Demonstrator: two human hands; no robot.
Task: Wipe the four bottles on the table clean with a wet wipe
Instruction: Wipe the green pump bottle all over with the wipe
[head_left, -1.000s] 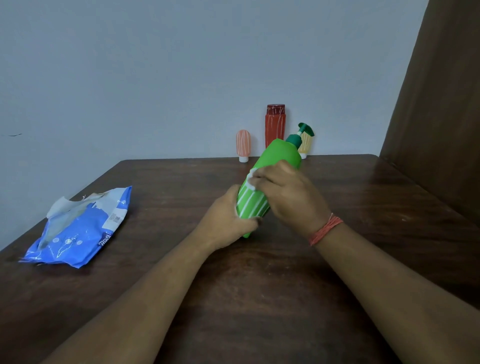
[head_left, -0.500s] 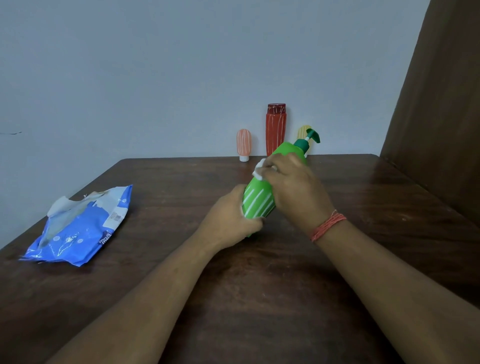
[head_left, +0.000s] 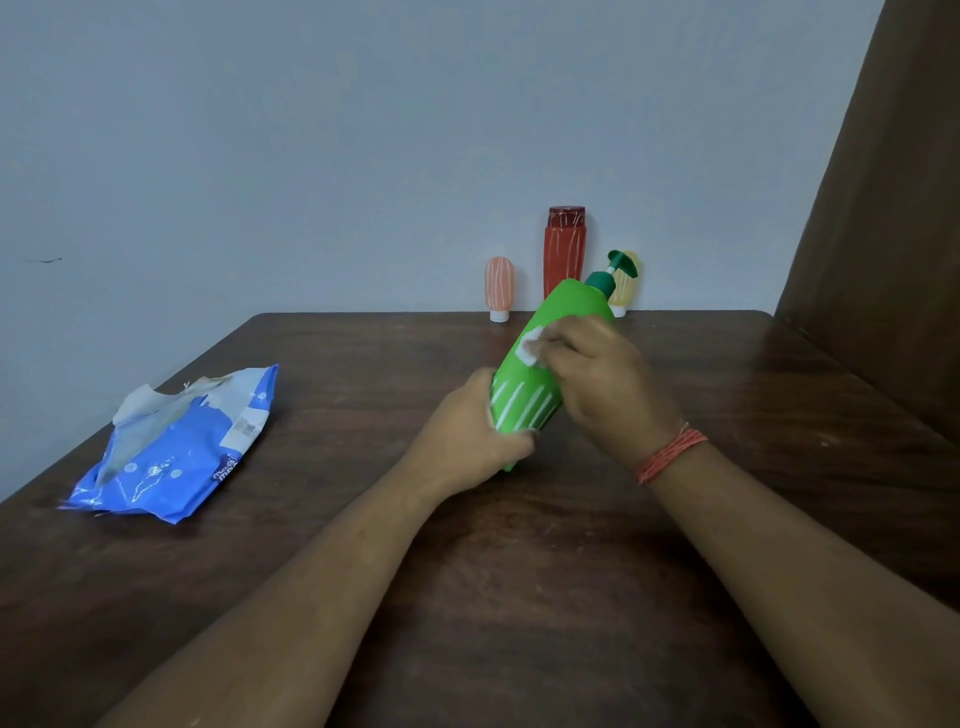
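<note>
My left hand (head_left: 467, 431) grips the base of the green pump bottle (head_left: 545, 364), tilted above the table (head_left: 519, 571); my right hand (head_left: 597, 379) pinches the wet wipe (head_left: 529, 349) against its side. I should rotate it, wiping firmly. The red bottle (head_left: 564, 254), peach tube (head_left: 499, 286) and yellow tube (head_left: 626, 286) wait behind; the wipes pack (head_left: 171, 447) lies left, nothing obstructing.
</note>
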